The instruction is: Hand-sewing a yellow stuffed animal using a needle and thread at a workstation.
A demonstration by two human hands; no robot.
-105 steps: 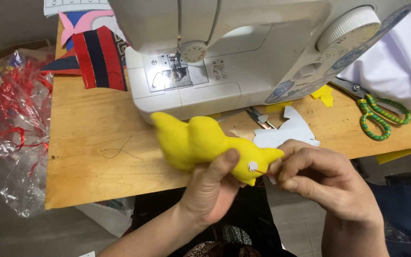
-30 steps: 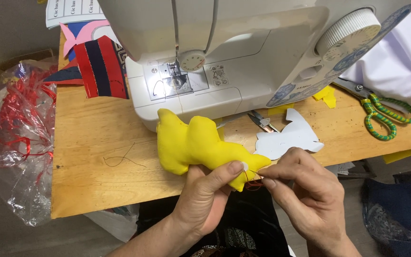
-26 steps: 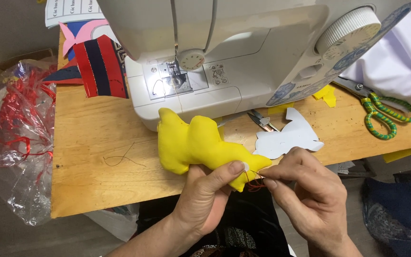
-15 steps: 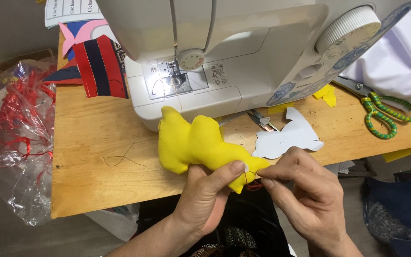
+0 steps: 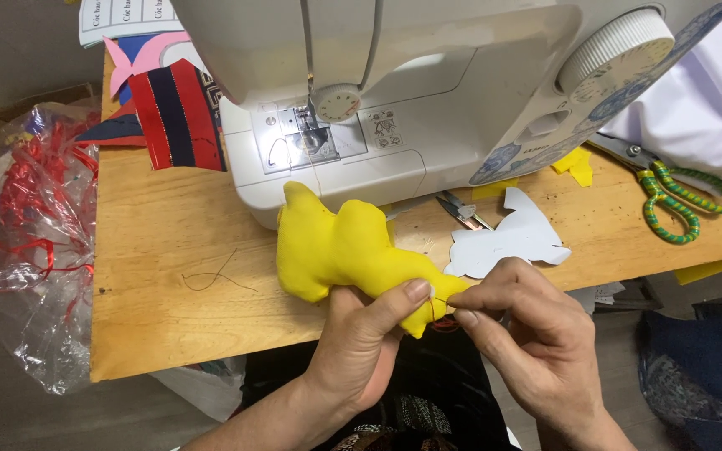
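The right hand [image 5: 536,334] is pinched, fingertips together, apparently on a needle too small to confirm, at the narrow end of the yellow toy [image 5: 344,250]; the left hand [image 5: 369,342] is clamped on that end, thumb on top; the toy appears stuffed, light, soft, compressible; its bulk rests on the table [image 5: 160,250] edge, before the sewing machine [image 5: 428,92].

stuffed shape [image 5: 340,250] before sewing machine [image 5: 428,92], scissors [image 5: 670,200] right, perhaps bag [image 5: 35,242] left
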